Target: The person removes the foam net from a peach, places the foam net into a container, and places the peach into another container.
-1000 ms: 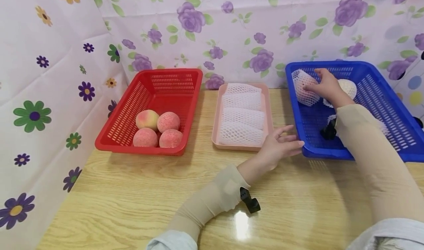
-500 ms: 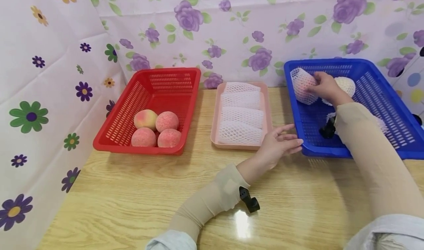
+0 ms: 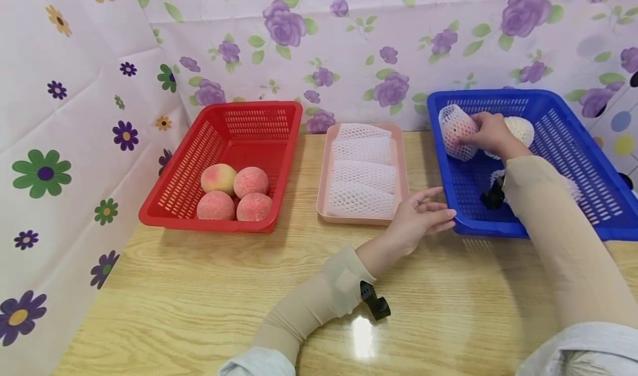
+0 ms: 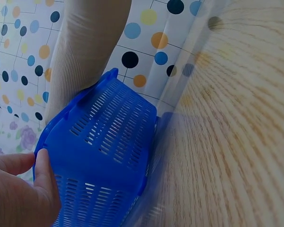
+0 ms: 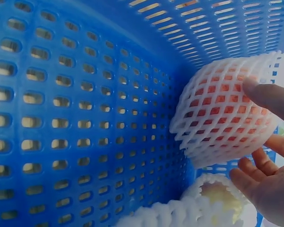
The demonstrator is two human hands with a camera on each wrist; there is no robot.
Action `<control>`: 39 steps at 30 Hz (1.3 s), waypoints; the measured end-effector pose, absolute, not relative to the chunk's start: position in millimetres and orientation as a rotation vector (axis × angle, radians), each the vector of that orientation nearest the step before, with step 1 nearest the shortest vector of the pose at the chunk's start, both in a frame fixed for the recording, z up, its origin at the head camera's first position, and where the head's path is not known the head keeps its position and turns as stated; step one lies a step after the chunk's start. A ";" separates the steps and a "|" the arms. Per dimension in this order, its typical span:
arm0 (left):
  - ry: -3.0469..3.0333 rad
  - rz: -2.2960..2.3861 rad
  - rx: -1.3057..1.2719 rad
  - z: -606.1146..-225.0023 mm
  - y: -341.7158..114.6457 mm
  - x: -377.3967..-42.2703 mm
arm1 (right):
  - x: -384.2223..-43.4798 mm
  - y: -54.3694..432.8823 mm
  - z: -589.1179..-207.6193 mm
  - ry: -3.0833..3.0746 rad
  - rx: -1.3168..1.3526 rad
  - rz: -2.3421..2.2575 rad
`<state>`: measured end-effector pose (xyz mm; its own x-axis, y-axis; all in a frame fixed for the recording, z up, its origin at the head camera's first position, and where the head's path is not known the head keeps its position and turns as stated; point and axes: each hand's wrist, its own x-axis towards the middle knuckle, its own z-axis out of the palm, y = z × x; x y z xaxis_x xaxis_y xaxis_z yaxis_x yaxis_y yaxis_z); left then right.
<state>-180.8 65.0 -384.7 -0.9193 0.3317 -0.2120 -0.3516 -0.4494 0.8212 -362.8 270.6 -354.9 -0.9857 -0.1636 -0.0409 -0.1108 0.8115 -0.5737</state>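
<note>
In the head view my right hand (image 3: pixel 490 134) is inside the blue basket (image 3: pixel 461 221), at a peach in a white foam net (image 3: pixel 454 132) by its back left corner. The right wrist view shows the thumb on the net of this peach (image 5: pixel 222 106), with the fingers of my right hand (image 5: pixel 274 184) bent at its other side. My left hand (image 3: pixel 416 221) touches the basket's near left corner. Its fingertips rest against the rim in the left wrist view, where the hand (image 4: pixel 23 194) sits beside the basket wall (image 4: pixel 85 156).
Other net-wrapped fruit (image 3: pixel 520 130) lies in the blue basket, partly behind my right arm. A pink tray (image 3: pixel 324 199) holds several flat foam nets (image 3: pixel 364 171). To the left, a red basket (image 3: pixel 254 223) holds several bare peaches (image 3: pixel 251 182). All stand on a wooden table (image 3: pixel 199 298).
My right hand's thumb and fingers have closed in from a wider spread around the netted peach, which has turned and shifted slightly. My left hand has stayed at the basket corner.
</note>
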 end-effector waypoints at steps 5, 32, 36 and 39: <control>1.338 2.391 -0.032 -384.7 65.9 -180.4 | -361.8 271.1 -359.0 2.831 -0.187 -1.015; 1.350 2.397 -0.074 -382.4 65.5 -177.6 | -364.7 272.1 -364.8 2.760 -0.185 -0.924; 1.346 2.383 -0.072 -382.0 65.0 -177.0 | -363.7 272.8 -366.6 2.747 -0.187 -0.961; 1.344 2.379 -0.065 -382.2 64.8 -177.1 | -363.1 273.2 -366.7 2.745 -0.185 -0.996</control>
<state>-177.1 64.8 -382.2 -0.9169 0.3229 -0.2347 -0.3677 -0.4542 0.8115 -363.1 273.2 -366.7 -0.9690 -0.1899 -0.1583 -0.0442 0.7631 -0.6448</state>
